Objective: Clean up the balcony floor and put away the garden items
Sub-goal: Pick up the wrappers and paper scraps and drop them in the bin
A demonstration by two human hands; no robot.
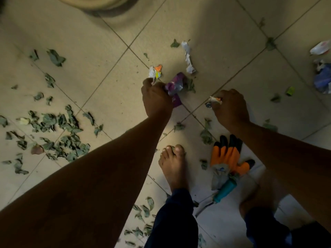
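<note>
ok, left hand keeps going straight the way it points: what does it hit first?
Probably the orange-and-white crumpled wrapper, just beyond the left hand, which already grips a purple wrapper. Depth is unclear.

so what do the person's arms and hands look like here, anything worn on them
Both arms are bare from forearm to fingers: no sleeves, gloves, watch or rings show. The left hand and right hand are ungloved. Dark blue trouser legs show below, and the feet are bare.
</note>
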